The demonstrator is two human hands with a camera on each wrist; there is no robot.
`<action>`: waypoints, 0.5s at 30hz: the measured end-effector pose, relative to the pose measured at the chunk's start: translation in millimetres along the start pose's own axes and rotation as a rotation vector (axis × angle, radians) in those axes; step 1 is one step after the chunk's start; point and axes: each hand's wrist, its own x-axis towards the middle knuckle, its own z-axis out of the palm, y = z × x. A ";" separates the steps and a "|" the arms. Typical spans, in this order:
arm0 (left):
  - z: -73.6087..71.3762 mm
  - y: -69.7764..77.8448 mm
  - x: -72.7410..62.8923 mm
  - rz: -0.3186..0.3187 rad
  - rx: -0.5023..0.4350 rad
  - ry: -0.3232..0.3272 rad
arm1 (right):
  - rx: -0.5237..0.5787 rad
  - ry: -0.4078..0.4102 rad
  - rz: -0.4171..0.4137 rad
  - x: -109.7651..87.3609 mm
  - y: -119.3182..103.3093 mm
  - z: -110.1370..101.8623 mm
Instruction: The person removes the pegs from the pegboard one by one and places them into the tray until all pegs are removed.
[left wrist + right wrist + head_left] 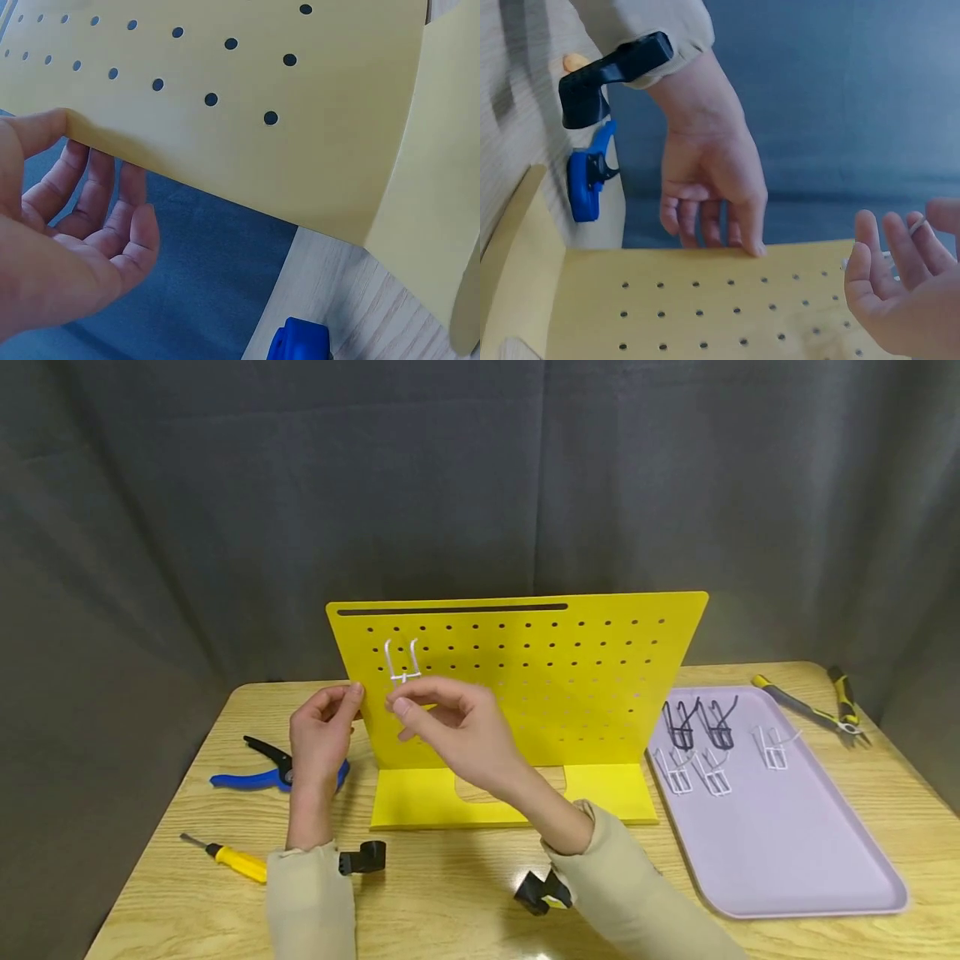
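A yellow pegboard (525, 710) stands upright on its base in the middle of the table. My left hand (322, 735) grips its left edge; in the left wrist view the thumb lies on the front face and the fingers (97, 184) are behind the edge. Between thumb and fingers, my right hand (461, 727) pinches a white wire hook (406, 677) before the board's upper left holes. Its two prongs point up, and the lower part is hidden by the fingers. In the right wrist view only a bit of white wire (918, 224) shows.
At the right, a lilac tray (795, 860) bears black hooks (722, 735) and white hooks (772, 752). Behind it lie pliers (806, 706) and another yellow-black tool (843, 693). Left of the board are a blue-handled cutter (247, 779) and a yellow screwdriver (240, 862). A dark curtain (450, 485) hangs behind.
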 end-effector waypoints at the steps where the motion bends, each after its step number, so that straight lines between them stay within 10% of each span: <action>1: 0.1 0.3 -0.1 -0.003 -0.003 -0.002 | 0.001 -0.002 0.002 -1.8 -2.2 -3.3; 15: -1.3 0.9 -1.9 -0.003 0.012 -0.015 | -0.079 0.026 0.107 -33.1 -3.6 -46.0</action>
